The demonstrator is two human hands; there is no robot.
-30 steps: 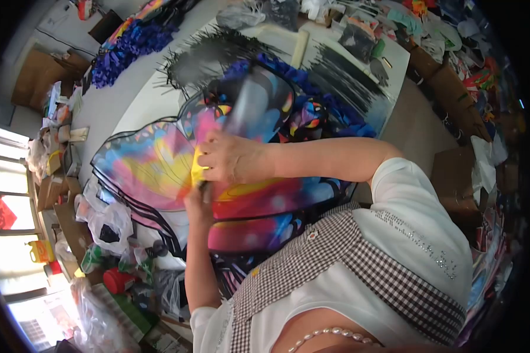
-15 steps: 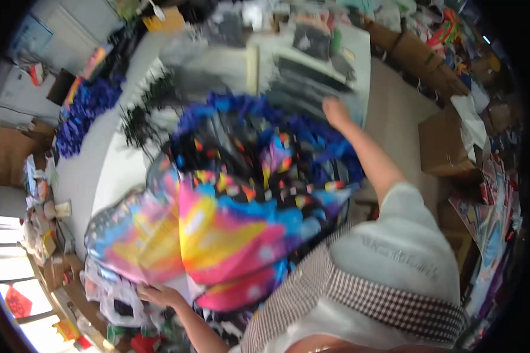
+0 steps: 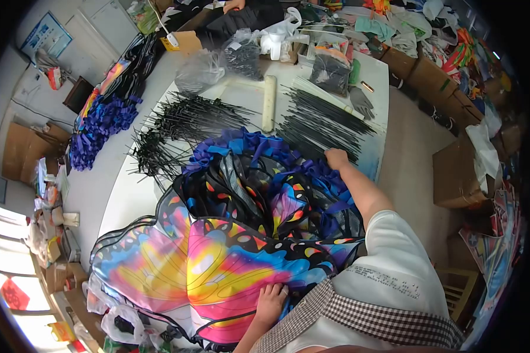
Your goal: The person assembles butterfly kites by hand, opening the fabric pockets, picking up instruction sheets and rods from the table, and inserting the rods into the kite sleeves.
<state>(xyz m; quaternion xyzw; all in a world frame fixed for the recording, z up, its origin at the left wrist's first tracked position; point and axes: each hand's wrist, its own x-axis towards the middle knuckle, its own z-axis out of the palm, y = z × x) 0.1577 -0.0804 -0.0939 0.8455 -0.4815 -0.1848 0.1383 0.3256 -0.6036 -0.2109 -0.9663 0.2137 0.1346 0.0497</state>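
Butterfly-print fabric (image 3: 235, 265): lower ctr of frame. L hand (image 3: 271, 303) flat on it, fingers slightly spread, no grip. Black rods (image 3: 321, 123): upper ctr-R, long axis upper L to lower R, just up & L of R hand (image 3: 336, 157), the nearer one; fingers curled (can't tell if holding any).

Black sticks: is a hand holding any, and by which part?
The right hand is at the near edge of the black sticks; whether it grips any can't be told. The left hand lies flat on the bright cloth.
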